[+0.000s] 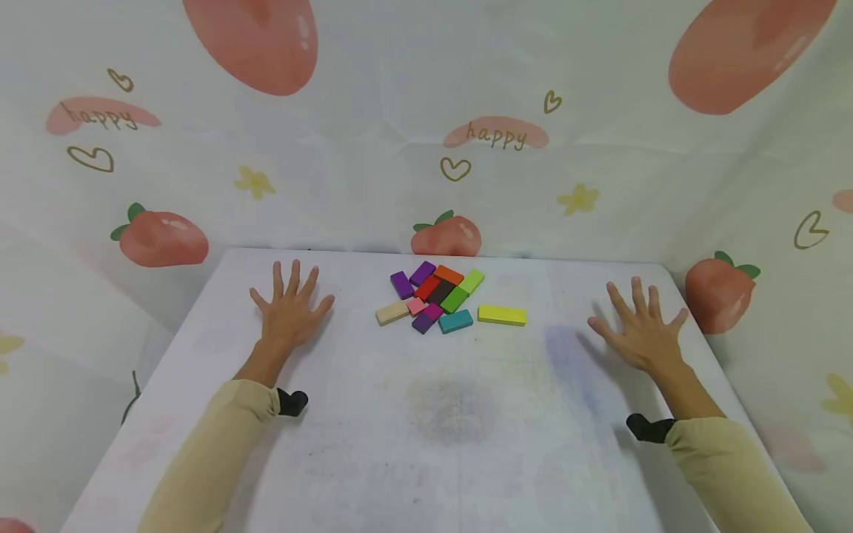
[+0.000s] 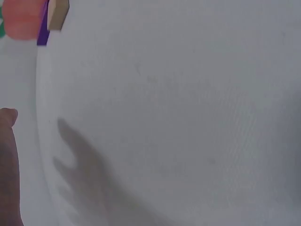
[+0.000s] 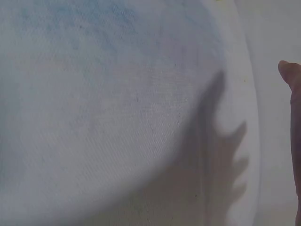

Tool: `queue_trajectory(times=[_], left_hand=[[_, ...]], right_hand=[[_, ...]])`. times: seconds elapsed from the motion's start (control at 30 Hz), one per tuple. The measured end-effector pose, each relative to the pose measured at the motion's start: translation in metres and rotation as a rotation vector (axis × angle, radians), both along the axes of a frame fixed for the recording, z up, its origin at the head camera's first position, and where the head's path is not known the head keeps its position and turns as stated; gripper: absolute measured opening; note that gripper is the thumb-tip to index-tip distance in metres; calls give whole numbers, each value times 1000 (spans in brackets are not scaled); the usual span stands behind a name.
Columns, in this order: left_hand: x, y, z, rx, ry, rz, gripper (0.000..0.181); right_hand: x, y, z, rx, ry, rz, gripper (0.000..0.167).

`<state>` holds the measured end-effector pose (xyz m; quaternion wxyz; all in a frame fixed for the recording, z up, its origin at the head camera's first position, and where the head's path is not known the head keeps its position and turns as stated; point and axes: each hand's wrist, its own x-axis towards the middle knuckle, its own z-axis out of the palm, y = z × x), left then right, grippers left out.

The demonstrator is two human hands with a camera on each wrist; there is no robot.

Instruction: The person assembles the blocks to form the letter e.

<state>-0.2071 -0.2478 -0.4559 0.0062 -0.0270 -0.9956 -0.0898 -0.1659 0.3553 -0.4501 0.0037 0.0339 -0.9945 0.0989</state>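
Note:
My left hand (image 1: 288,312) is spread wide at the left of the white table, fingers straight, holding nothing. On the opposite side my right hand (image 1: 645,334) has its fingers splayed too, with a shadow beneath it. Between them, near the back edge, lies a cluster of coloured blocks, among them a tan block (image 1: 392,313), a teal block (image 1: 456,321), a dark brown block (image 1: 440,291) and an orange block (image 1: 449,275). A longer yellow block (image 1: 502,315) lies just right of the cluster. The left wrist view catches the ends of a purple block (image 2: 43,34) and the tan block.
The white table (image 1: 373,459) has a greyish stain in its middle and a bluish smear (image 1: 573,363) near the right hand. Behind it hangs a white cloth (image 1: 373,178) printed with fruit, hearts and flowers. Each sleeve cuff has a black device (image 1: 293,403) on it.

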Motion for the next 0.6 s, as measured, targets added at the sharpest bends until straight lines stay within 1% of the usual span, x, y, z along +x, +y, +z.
queue_trajectory(times=[0.1,0.17,0.37,0.47,0.6], left_hand=[[1,13,2,-10,7,-34,75],[1,23,3,-19,11,-67,74],[6,57,0,-95,60,-195,73],[9,73,-3,-122,87,-268,73],[14,93,-3,-116,100,-355,70]], right_hand=[[0,-5,0,-3,-8,15,86],[0,-9,-1,-4,-18,21,86],[-1,-25,0,-19,-31,50,86],[-1,-34,0,-20,-28,89,85],[-1,-46,-2,5,-30,163,83]])
